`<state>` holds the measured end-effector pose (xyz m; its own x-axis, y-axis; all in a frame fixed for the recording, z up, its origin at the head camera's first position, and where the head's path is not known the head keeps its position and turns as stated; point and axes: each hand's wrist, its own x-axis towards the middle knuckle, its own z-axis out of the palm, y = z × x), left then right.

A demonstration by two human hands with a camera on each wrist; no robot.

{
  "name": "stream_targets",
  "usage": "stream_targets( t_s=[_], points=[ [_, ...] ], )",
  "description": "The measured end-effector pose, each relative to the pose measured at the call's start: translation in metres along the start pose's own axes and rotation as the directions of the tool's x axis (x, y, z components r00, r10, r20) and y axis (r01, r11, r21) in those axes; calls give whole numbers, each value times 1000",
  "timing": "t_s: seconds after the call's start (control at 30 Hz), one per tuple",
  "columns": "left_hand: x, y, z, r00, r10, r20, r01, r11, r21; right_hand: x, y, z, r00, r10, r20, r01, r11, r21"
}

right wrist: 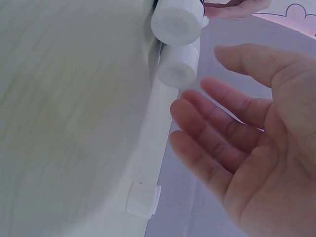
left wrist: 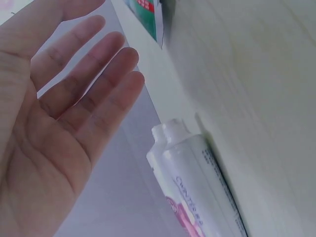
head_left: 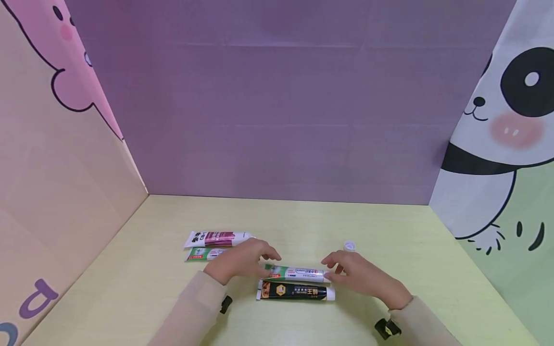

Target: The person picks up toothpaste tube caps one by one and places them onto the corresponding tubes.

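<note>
A green and white toothpaste tube (head_left: 298, 274) lies between my hands, directly behind a black toothpaste tube (head_left: 294, 291). My left hand (head_left: 244, 257) hovers at its flat end, fingers spread and holding nothing. At the other end, my right hand (head_left: 357, 271) has loosely bent fingers beside the white cap (right wrist: 177, 69), with an empty palm in the right wrist view. Behind the left hand lie a purple and white toothpaste tube (head_left: 220, 238) and another green and white tube (head_left: 203, 254), the latter partly hidden by that hand.
A small white cap (head_left: 349, 246) rests on the table (head_left: 130, 288) just behind the right hand. A purple wall (head_left: 277, 105) closes off the back, with printed panels on the left (head_left: 65, 192) and right (head_left: 519, 269).
</note>
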<state>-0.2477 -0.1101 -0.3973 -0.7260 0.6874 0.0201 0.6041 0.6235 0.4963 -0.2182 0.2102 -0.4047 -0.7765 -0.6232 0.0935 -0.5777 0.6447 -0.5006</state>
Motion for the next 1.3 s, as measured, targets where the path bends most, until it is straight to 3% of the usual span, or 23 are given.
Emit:
stream_targets(
  t_s=[0.5, 0.67, 0.9, 1.23, 1.3],
  points=[
    [-19, -21, -24, 994, 7, -110, 1, 998, 70, -7, 2, -13, 995, -28, -100, 27, 999, -19],
    [-27, -29, -30, 989, -32, -145, 43, 996, 75, -10, 3, -18, 993, -12, -117, 10, 1000, -13],
    [-37, -40, -33, 978, -136, -161, 150, 986, 79, -14, 9, -22, 992, 44, -119, -43, 999, 4],
    [-45, -55, -35, 975, -141, -171, 167, 975, 150, -18, 18, -27, 987, 9, -161, -14, 1000, -28],
    [-46, -56, -34, 970, -173, -171, 198, 969, 146, -18, 19, -29, 986, 15, -165, -20, 999, -29]
  ],
)
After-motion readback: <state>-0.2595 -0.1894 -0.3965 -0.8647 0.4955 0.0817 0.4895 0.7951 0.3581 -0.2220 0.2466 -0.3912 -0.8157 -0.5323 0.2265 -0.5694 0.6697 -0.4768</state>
